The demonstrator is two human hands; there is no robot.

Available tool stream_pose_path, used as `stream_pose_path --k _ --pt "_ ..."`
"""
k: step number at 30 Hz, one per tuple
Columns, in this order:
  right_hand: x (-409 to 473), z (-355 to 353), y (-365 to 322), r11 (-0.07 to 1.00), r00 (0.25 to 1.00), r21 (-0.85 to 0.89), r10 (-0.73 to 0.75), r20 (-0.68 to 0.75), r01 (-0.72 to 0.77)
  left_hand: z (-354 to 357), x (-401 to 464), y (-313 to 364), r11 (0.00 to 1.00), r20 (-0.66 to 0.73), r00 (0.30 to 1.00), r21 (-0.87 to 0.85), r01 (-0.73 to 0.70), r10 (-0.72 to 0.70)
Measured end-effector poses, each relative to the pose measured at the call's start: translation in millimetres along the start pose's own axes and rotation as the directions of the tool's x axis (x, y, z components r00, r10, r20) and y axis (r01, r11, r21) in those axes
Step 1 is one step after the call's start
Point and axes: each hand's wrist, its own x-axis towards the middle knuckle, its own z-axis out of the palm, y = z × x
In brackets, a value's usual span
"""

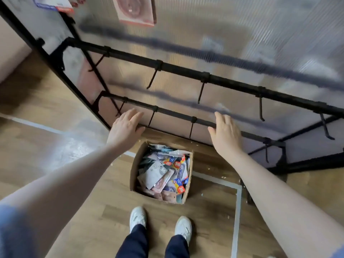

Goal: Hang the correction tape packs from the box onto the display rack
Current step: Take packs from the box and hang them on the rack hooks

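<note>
- Box (134,170) on floor at 6 o'clock, just past the feet; full of correction tape packs (163,174), loose pile.
- L hand (125,127) & R hand (226,134): grip released on both, fingers straight, nothing held, hovering above box near lower rail (173,111) of display rack (232,81).
- Hooks (201,93) at 12 o'clock look bare; 1 pink pack (135,11) hangs higher up.
- Step, prob.: reach down, pinch 1 pack by its top edge, hang hole facing hook tip.
</note>
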Motion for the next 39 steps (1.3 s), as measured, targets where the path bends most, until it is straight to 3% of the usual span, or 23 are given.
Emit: stream_pose_path --k 18,39 --pt "-58 209 21 0.994 0.938 -0.032 0.105 0.330 -0.100 180 -67 -71 0.998 0.355 0.933 0.048 0.051 -0.065" --pt "-53 346 40 0.996 0.897 -0.029 0.093 0.432 -0.089 341 -104 -115 0.994 0.541 0.835 0.011 0.107 -0.096"
